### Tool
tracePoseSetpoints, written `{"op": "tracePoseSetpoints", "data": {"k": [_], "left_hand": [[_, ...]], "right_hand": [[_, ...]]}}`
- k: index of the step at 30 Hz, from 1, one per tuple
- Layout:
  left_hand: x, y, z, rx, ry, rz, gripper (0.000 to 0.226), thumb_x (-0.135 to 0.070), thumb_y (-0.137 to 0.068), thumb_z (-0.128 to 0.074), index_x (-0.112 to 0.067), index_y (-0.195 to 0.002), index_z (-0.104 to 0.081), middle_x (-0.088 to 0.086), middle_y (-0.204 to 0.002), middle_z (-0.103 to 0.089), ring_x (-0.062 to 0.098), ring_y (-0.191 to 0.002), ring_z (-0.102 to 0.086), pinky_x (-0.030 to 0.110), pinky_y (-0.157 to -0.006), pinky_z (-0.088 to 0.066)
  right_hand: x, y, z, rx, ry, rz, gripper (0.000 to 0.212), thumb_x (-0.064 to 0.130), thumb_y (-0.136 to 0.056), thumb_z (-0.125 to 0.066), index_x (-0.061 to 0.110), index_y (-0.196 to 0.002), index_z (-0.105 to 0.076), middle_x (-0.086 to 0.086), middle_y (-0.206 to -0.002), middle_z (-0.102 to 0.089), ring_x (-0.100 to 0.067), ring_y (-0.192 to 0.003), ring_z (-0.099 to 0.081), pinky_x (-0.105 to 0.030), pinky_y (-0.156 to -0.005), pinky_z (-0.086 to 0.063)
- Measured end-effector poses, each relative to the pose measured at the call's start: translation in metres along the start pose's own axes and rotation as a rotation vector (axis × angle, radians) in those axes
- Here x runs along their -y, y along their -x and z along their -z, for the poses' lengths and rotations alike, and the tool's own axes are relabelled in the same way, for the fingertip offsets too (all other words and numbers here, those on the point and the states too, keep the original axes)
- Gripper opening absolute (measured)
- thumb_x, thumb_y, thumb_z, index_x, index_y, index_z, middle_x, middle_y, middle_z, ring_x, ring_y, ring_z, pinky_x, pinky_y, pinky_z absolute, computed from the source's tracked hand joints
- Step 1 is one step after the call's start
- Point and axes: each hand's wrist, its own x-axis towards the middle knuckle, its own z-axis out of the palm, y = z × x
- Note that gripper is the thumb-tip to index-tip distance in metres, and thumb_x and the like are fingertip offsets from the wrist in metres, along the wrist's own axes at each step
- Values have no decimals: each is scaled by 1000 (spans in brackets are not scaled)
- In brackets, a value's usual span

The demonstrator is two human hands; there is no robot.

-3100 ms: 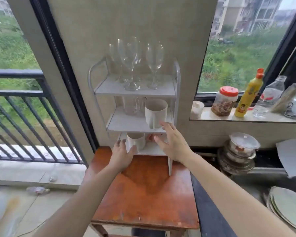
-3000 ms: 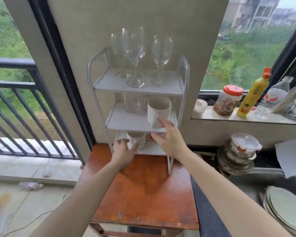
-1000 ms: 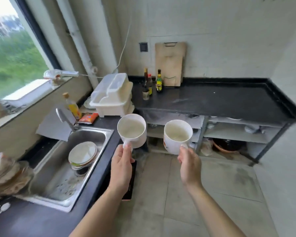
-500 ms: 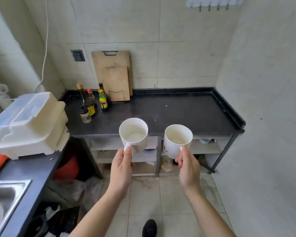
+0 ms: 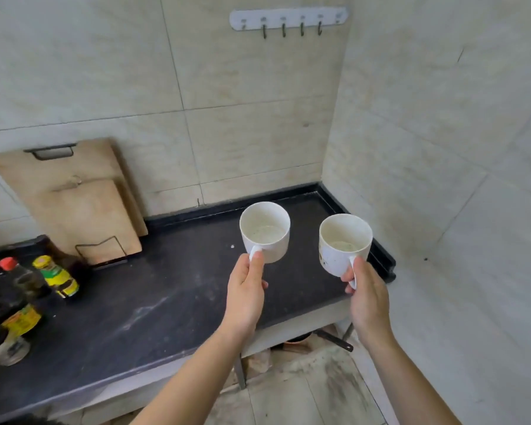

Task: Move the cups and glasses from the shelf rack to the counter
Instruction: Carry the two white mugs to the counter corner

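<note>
You hold two mugs by their handles above the black stone counter [image 5: 154,305].

Your left hand [image 5: 245,297] pinches the plain white ceramic mug [image 5: 265,231]; your right hand [image 5: 368,297] grips the speckled white mug [image 5: 344,244] nearer the counter's right edge. Both show pale residue inside.

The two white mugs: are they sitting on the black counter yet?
No, the left hand and right hand hold both mugs by their handles above it.

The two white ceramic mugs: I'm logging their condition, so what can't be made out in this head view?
- Left white ceramic mug: handle mostly covered by the left hand.
- Right white ceramic mug: dark marking on its side too small to identify; handle partly covered by the right hand.
- Both undersides face away from the camera.
- Black stone counter: left end cut off by the frame edge.
</note>
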Motion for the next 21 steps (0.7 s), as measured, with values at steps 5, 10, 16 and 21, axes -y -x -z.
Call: {"op": "tracePoseSetpoints", "data": {"k": [5, 10, 16, 21], "left_hand": [[8, -74, -49, 16, -6, 48, 36, -48, -102, -41, -19, -88, -57, -27, -70, -53, 0, -72, -48, 15, -65, -50], [33, -152, -103, -44, -33, 123, 31, -46, -103, -41, -28, -79, -51, -29, -66, -53, 9, -76, -49, 20, -71, -45], [50, -240, -166, -152, -92, 244, 30, -43, -103, -41, -29, -77, -49, -14, -76, -47, 10, -75, -48, 26, -74, -47], [73, -293, -196, -199, -128, 320, 33, -40, -103, -41, -29, -73, -48, -20, -66, -49, 0, -67, -50, 25, -73, -46]], "right_hand": [[-20, -90, -5, -25, -1, -45, 44, 54, -84, -40, 13, -68, -46, 5, -70, -51, -18, -70, -46, -34, -67, -39], [-54, -193, -23, 68, -12, -124, 38, 53, -87, -39, 19, -73, -48, 9, -78, -56, -19, -80, -60, -27, -66, -43], [-83, -321, -39, 216, 13, -243, 37, 49, -84, -40, 13, -78, -49, 3, -98, -51, -20, -92, -60, -22, -67, -41], [-110, -399, -53, 245, 100, -285, 36, 38, -98, -43, 18, -68, -46, 3, -93, -48, -20, -92, -50, -31, -78, -39]]}}
